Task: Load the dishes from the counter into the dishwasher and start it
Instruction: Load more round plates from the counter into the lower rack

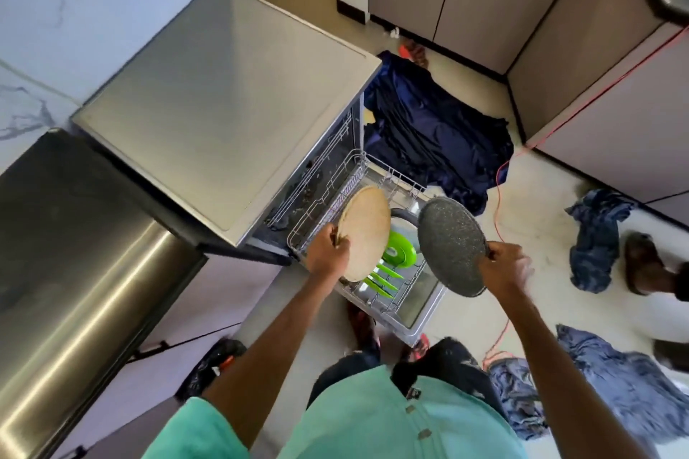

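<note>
The left hand (pixel 328 253) grips the near edge of a round pale wooden board (pixel 367 231), tilted over the pulled-out white wire rack (pixel 391 304) of the silver steel dishwasher (pixel 223 104); the right hand (pixel 507 266) curls round the near rim of a round grey speckled pan (pixel 449 246), just right of the board. Bright green plastic plates (pixel 400 251) stand in the rack between them; a dark blue cloth (pixel 428 123) lies on the floor beyond.

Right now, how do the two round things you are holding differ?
The wooden board is pale tan and plain; the pan is dark grey and speckled. The left hand grips the board over the left side of the rack; the right hand holds the pan over its right side. Both are round, flat and tilted.
</note>
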`<state>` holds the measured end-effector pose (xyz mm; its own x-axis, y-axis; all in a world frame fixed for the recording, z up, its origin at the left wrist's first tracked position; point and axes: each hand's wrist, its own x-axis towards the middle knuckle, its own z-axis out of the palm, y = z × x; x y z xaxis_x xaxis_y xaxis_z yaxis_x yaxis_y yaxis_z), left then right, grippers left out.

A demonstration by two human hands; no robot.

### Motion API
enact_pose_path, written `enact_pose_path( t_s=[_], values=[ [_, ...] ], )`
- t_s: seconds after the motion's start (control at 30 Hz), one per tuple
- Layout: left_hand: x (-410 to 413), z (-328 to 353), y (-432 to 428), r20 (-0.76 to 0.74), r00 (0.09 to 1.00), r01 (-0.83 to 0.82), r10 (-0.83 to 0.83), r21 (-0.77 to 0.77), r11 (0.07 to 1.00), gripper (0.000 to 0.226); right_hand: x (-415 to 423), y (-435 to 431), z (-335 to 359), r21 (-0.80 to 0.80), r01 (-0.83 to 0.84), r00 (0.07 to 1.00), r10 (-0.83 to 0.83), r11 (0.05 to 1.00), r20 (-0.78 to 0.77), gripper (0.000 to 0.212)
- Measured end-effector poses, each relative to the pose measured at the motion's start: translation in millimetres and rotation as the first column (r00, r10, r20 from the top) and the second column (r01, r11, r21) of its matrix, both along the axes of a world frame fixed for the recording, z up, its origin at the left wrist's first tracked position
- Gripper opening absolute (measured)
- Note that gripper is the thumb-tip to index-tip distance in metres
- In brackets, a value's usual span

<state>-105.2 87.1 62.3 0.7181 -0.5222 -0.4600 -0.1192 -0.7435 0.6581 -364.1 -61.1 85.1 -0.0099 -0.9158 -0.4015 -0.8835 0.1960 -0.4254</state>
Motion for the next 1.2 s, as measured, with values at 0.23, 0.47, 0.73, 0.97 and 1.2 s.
enact_pose_path(
  t_s=[0.23,0.47,0.73,0.97,1.2],
  values=[
    [6.0,-34.6,-108.6,0.110,0.987,0.129,-0.120,-0.080,0.988,0.017,21.3,-89.6,-60.1,-0.078,-0.012,0.997,0.005,0.997,-0.083,0.026],
    [2.7,-148.9,-192.3,0.244,0.958,0.184,-0.147,-0.133,0.974,0.024,47.3,-179.7,-189.5,-0.014,-0.079,0.996,0.078,0.997,-0.042,0.017],
    [-10.4,-264.0,-230.8,0.332,0.941,0.080,-0.062,-0.040,0.996,0.028,44.2,-241.8,-345.4,0.177,-0.355,0.928,0.369,0.918,-0.050,0.059],
    [-10.2,-286.3,-256.6,0.376,0.926,0.056,-0.030,-0.060,0.997,0.026,64.4,-256.3,-400.7,0.216,-0.500,0.837,0.532,0.839,-0.129,0.038],
    [-3.0,-298.8,-279.3,0.376,0.923,0.107,-0.080,-0.050,0.993,0.029,87.8,-234.4,-425.4,0.321,-0.573,0.794,0.608,0.754,-0.011,0.024]
  ],
)
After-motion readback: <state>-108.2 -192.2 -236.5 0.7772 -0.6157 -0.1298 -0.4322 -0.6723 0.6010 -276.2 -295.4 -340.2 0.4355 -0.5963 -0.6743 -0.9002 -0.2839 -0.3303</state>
